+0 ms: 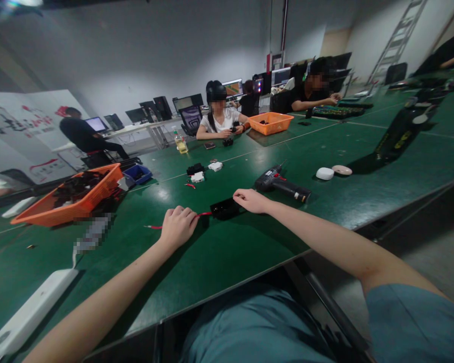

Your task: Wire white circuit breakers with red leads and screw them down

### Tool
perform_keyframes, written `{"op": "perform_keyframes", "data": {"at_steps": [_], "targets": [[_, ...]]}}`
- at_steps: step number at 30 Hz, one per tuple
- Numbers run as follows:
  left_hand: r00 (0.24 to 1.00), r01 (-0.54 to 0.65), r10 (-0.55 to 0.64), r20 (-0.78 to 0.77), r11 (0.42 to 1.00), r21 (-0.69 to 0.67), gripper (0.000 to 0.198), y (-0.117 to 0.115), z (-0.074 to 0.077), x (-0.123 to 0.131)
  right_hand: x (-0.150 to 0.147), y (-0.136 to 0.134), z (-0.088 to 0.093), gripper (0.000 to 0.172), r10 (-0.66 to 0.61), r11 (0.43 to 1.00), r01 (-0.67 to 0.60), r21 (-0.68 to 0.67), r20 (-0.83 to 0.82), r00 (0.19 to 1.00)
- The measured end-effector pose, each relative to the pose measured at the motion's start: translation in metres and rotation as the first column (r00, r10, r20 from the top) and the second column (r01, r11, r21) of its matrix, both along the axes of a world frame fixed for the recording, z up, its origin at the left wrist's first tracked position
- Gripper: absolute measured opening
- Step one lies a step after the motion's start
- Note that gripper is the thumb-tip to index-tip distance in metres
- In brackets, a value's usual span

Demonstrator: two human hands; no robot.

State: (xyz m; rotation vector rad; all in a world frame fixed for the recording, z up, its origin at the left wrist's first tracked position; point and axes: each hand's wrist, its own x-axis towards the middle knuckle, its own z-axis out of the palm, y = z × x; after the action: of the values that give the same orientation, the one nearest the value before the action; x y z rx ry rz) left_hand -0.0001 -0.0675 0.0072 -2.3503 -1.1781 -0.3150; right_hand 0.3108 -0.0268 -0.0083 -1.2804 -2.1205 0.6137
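Observation:
Just in front of me on the green table lies a small glossy black housing [225, 208] with a red cable [205, 214] coming out of its left end. The cable runs under my left hand [178, 226], whose fingers are curled down around it. Its bare-looking tip shows beyond that hand on the left. At the housing's right end, my right hand [251, 200] is closed with thumb and fingers pinching its upper corner. The fingertips are partly hidden. Right behind that hand lies a black cordless screwdriver [282, 184].
An orange basket [71, 201] of dark parts and a blue bin [138, 174] stand left. Near me lies a white power strip [34, 307]. White and black small parts [196, 176] lie ahead; two rounded cases [324, 174] and a black cylinder [399, 136] are right. People sit across the table.

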Motion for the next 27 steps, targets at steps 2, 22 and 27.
{"op": "perform_keyframes", "data": {"at_steps": [2, 22, 27], "targets": [[1.0, 0.006, -0.005, 0.009, 1.0, -0.006, 0.033, -0.001, 0.001, 0.0, 0.0, 0.003, -0.003, 0.028, -0.008, 1.0, 0.008, -0.005, -0.03, 1.0], [1.0, 0.021, -0.021, 0.006, 1.0, 0.005, 0.032, 0.001, 0.0, -0.002, 0.003, -0.002, 0.004, 0.044, 0.08, 0.985, -0.1, -0.141, -0.138, 0.987], [1.0, 0.012, -0.012, -0.011, 1.0, 0.006, 0.033, 0.0, 0.001, -0.001, 0.003, -0.003, 0.006, 0.044, 0.083, 0.99, -0.094, -0.105, -0.109, 0.991]]}}
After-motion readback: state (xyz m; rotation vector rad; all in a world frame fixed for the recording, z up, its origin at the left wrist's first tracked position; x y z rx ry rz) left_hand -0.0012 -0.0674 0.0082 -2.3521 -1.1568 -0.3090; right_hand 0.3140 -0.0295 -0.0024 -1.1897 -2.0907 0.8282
